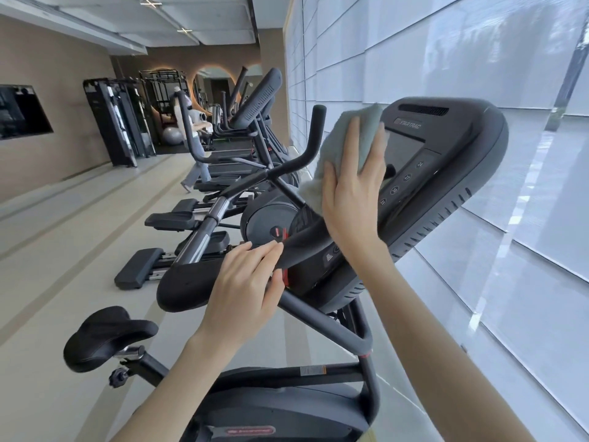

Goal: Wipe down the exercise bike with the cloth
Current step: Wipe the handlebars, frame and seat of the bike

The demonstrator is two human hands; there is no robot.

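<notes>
The dark grey exercise bike (287, 406) stands tilted across the view, and its broad, rounded black console (446, 161) with a dark screen and a column of round numbered buttons serves as the landmark. The soft, pale grey-green cloth (360, 122) lies bunched against the left edge of the console, touching its face beside the screen. The right hand (353, 193) rests flat on the cloth with its fingers straight and spread, pressing the fabric onto the console; it is relaxed, not curled round anything. Part of the cloth hangs loose below and to the left of this hand. Below and to the left of the console, the black padded handlebar (188, 285) juts out, and the left hand (242, 288) grasps it, fingers laid over the top and the thumb underneath. Further below and left of the console sits the black cushioned saddle (105, 336) on its metal post. Behind the console, to its left, a row of dark elliptical trainers (267, 215) runs away along the pale floor (63, 234). Right of the console hang translucent white window blinds (478, 43). Far behind the console, near the weight machines, a person in light clothing (194, 148) stands.
</notes>
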